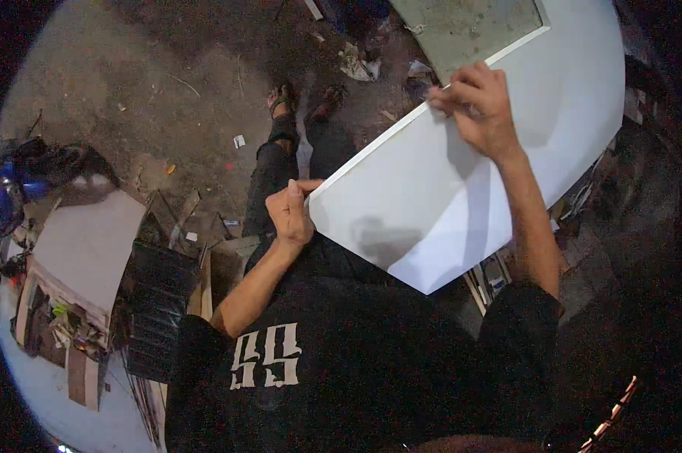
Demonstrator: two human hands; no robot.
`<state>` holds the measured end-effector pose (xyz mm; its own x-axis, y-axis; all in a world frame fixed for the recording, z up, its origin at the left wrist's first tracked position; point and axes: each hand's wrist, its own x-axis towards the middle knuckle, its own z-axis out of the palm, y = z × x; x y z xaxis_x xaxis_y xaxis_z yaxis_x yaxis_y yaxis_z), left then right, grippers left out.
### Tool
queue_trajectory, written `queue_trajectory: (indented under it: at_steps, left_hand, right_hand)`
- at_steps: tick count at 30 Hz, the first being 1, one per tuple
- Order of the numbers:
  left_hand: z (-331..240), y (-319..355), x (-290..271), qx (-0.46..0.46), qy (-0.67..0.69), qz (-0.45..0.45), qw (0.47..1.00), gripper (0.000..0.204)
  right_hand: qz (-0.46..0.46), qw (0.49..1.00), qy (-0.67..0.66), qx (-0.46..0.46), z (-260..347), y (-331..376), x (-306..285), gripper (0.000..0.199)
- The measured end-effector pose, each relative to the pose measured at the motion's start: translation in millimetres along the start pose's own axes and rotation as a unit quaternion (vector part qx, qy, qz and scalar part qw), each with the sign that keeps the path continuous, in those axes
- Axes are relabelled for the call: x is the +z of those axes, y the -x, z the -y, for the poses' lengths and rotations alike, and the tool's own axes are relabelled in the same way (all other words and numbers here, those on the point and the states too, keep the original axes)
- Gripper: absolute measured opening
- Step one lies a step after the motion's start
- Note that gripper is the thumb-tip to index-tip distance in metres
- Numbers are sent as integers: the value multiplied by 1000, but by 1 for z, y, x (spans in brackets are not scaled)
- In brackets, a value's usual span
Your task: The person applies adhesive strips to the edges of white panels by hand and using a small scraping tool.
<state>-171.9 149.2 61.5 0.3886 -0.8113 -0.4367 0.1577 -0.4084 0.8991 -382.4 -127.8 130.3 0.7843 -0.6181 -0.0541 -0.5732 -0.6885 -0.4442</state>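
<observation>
A brown, litter-strewn floor point(167, 113) spreads beneath everything. Over it, in front of the person, a large white panel point(401, 204) slants from a corner by the lap out toward the upper right, with a narrow raised white rim point(379, 146) along its far long edge. A black T-shirt point(371, 362) with a pale print covers the person's torso. A grey-green sheet point(462, 30) shows beyond the panel, and to the left lies a pale board point(92, 241) beside a dark ribbed piece point(160, 309).

The right hand point(477, 113) is over the rim, its fingers bent and fingertips bunched at the edge; I cannot tell whether its grip pinches anything. The left hand point(290, 215) is at the panel's left corner, thumb raised, one finger reaching to the rim; whether that grip closes on the panel is hidden. Smallest, a white scrap point(239, 141) lies left of the sandalled feet point(279, 100).
</observation>
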Motion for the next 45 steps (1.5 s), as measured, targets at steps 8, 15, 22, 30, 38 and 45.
queue_trajectory:
  at_steps: [8, 15, 22, 30, 38, 45]
  left_hand:
    - [7, 3, 4, -9, 38, -11, 999, 61]
    - [-9, 5, 1, -7, 30, 2, 1000, 61]
    - [5, 4, -2, 8, 32, 7, 999, 61]
    - [0, 5, -3, -5, 36, 16, 999, 60]
    - [3, 3, -2, -9, 45, 20, 999, 60]
    - [13, 5, 1, 0, 78, 5, 997, 58]
  right_hand:
    - [13, 999, -36, 5, 26, 9, 19, 27]
    - [-162, 932, -229, 231, -3, 27, -6, 8]
    - [-124, 930, -177, 299, -1, 46, -23, 19]
    - [-78, 971, -33, 222, 7, 44, -47, 34]
    - [-15, 997, 34, 69, -29, 40, -41, 43]
    - [-41, 976, -175, 125, -16, 14, -34, 25]
